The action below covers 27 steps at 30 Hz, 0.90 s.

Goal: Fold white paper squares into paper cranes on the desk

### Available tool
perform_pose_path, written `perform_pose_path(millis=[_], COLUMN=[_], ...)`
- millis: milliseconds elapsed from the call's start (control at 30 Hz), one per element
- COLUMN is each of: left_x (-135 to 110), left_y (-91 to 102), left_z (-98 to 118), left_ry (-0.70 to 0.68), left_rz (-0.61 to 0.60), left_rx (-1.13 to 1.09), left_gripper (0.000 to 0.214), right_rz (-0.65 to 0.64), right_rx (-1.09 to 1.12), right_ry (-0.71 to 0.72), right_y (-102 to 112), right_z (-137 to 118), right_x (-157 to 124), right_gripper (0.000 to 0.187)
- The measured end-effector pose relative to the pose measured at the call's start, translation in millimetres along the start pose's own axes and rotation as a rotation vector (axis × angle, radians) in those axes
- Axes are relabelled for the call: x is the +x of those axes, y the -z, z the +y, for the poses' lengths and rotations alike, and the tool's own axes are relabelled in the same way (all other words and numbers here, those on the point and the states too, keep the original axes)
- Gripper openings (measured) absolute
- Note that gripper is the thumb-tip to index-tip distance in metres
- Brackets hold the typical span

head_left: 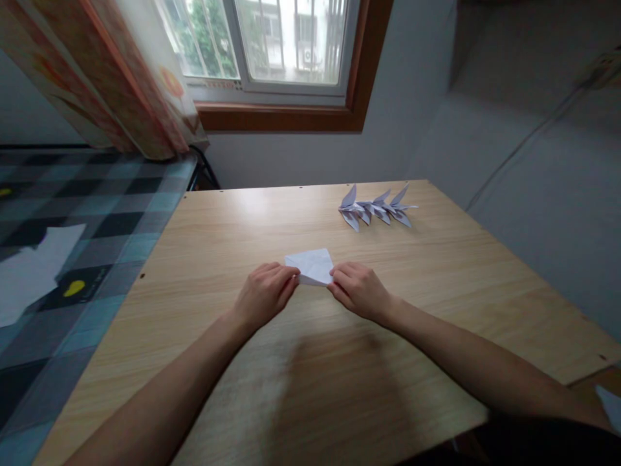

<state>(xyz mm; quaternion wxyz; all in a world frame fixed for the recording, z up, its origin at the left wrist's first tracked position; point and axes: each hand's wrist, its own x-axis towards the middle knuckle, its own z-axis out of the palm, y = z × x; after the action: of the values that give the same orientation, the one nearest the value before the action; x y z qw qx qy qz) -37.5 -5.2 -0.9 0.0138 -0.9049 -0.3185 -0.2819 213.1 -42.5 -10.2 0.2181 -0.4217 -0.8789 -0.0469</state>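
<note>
A small folded sheet of white paper [312, 264] is held between my two hands over the middle of the wooden table. My left hand [268, 290] pinches its left edge, thumb and fingers pressed together. At the opposite edge, my right hand [359, 288] pinches the paper's right corner. Faint crease lines run across the face of the paper, and its near edge looks folded. Beyond my right hand lie several folded paper cranes or leaf-like paper pieces [376, 208], nested in a row; their exact kind is unclear.
The wooden table [218, 239] fills the middle. To the left, a bed with a checked cover [130, 223] holds torn-looking white paper sheets [29, 275]. A curtain [116, 77] hangs by the window [291, 45]. A cable [524, 139] runs along the right wall.
</note>
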Motion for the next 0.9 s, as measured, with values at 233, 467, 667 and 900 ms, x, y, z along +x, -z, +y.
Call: perform_pose_path(millis=[233,467,667,900], left_x=[5.0,8.1,6.0,6.4], left_y=[-1.7,3.4,7.8,5.0], left_z=[3.7,7.4,15.2,20.3], left_ry=[0.064,-0.246,-0.179,-0.134], left_rz=[-0.033,-0.211,-0.290,-0.288], left_rx=[0.070,0.176,0.174,0.166], left_gripper=[0.012,0.017,0.020,0.029], right_rz=[0.046,0.030,0.020,0.027], right_rx=[0.033,0.093,0.097,0.055], right_ry=[0.028,0.235,0.318,0.319], right_y=[-4.6,-11.5,4.5,20.3], right_z=[-1.4,5.3,6.3,-8.0], right_x=[3.7,1.2,-13.2,-34.7], right_gripper=[0.016,0.028,0.031,0.030])
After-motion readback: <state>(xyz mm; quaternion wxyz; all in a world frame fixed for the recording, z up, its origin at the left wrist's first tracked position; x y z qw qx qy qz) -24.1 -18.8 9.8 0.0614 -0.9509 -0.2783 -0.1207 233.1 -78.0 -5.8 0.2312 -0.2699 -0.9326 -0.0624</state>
